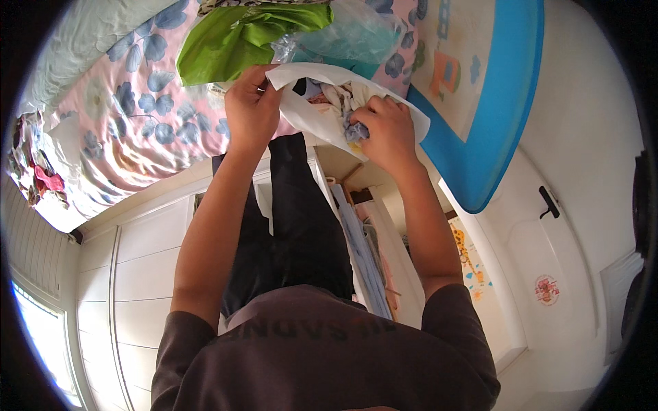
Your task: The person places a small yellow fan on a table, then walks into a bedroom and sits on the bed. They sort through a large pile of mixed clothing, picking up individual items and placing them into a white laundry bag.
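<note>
A white bag (316, 121) is held with its mouth spread, at the edge of the bed. Its rim is pinched between the thumb and fingers of my left hand (253, 105). Inside lies a jumble of small crumpled cloth items (334, 96), in cream, pinkish-brown and grey. My right hand (388, 131) is at the bag's other side, its fingers closed on a bunched grey-blue cloth (355, 128) at the opening. How much of that cloth the palm hides, I cannot tell.
Beyond the white bag lie a bright green bag (231, 46) and a translucent teal plastic bag (349, 38) on a pink leaf-patterned bedsheet (149, 113). A blue-framed mesh panel (493, 149) stands to the right. A white door (550, 246) and white cabinet fronts (144, 277) flank me.
</note>
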Tool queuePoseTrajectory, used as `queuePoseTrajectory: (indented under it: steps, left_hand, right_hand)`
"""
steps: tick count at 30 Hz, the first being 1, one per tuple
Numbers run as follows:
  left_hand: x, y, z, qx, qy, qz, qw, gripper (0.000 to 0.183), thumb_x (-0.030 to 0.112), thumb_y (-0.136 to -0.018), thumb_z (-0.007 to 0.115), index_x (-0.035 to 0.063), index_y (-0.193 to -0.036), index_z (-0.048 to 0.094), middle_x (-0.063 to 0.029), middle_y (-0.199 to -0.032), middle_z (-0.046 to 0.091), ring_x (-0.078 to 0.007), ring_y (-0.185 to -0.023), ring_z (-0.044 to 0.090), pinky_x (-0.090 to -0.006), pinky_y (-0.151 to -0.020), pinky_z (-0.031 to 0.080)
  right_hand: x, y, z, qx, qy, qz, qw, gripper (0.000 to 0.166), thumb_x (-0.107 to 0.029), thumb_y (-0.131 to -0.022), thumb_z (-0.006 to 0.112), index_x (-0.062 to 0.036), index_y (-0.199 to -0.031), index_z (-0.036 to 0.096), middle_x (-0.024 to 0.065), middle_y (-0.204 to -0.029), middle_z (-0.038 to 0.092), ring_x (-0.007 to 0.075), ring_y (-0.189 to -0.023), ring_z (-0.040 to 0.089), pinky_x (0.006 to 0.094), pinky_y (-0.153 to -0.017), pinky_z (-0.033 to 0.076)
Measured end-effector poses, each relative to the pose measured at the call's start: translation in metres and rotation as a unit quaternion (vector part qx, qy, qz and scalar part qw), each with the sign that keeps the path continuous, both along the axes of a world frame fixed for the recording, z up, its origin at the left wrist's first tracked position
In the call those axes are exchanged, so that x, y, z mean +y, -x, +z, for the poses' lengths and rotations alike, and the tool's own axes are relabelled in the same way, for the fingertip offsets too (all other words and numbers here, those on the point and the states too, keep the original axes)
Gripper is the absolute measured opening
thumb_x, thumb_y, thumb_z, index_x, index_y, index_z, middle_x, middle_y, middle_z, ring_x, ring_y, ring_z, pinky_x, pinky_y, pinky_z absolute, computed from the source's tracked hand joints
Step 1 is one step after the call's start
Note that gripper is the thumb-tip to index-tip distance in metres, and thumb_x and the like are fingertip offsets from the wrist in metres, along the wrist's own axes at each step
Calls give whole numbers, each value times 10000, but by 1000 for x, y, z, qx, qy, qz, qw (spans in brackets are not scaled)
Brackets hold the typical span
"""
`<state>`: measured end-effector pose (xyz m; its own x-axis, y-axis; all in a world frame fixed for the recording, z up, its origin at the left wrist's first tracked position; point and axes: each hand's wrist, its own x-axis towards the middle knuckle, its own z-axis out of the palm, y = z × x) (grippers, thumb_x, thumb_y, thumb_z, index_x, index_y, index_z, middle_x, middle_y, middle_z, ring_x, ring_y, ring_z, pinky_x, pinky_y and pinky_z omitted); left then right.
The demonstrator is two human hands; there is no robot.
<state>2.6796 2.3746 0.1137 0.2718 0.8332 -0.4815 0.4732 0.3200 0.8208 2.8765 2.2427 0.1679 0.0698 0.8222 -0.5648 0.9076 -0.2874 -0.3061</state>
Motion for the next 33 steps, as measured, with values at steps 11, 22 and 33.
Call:
queuePoseTrajectory:
  steps: [11,22,33]
  left_hand:
    - [1,-2,3,-4,0,-21,1000,205,88,-879,618,25,-1051,708,-46,-764,680,-86,-649,603,-249,-615,477]
    - [-4,10,-5,-33,84,56,994,205,32,-873,644,-42,-1060,683,-54,-782,668,-96,-668,585,-242,-625,472]
    - [5,-6,-12,-49,95,22,994,172,110,-903,646,-23,-1000,696,-14,-745,649,-87,-654,557,-240,-620,449]
  right_hand:
    - [72,39,-66,56,49,-63,995,418,-200,-699,728,-11,-1064,647,181,-1005,688,369,-990,658,471,-855,530]
    - [34,24,-66,62,64,-130,988,373,-312,-820,697,-38,-1074,707,164,-1012,712,307,-883,698,434,-748,548]
    - [1,-41,-23,380,14,-611,694,333,-354,-881,728,-66,-1048,725,-38,-835,651,56,-625,544,199,-551,430]
